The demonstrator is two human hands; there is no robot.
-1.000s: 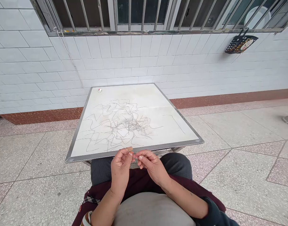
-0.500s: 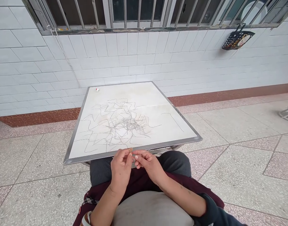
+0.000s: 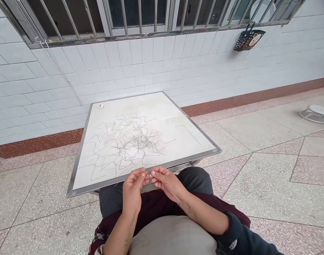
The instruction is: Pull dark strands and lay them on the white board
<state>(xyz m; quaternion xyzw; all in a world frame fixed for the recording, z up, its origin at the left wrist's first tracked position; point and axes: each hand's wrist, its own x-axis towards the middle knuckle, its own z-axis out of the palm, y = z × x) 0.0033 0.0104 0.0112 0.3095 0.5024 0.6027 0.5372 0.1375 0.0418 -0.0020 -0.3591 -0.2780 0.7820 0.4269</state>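
My left hand (image 3: 134, 186) is closed in a pinch at the near edge of the white table (image 3: 148, 102), with a small tan band or wrap by its index fingertip. Close beside it on the right, my right hand (image 3: 168, 182) also pinches thumb against fingers. The fingertips of both hands almost meet; whatever lies between them is too small to make out. Many thin dark wires or threads (image 3: 143, 141) lie tangled on the tabletop, with a few separate bent strands around the pile and one (image 3: 190, 131) at the right.
A small red and white item (image 3: 102, 106) sits at the table's far left corner. The table's far side is by a white tiled wall (image 3: 119, 79) with a barred window above. A patterned bag (image 3: 248, 39) hangs at the right, and a round stool (image 3: 318, 112) stands on the floor.
The view has turned slightly, so the table and bag appear further left. My fingertips have shifted a little, and my left hand's thumb and index finger have changed position.
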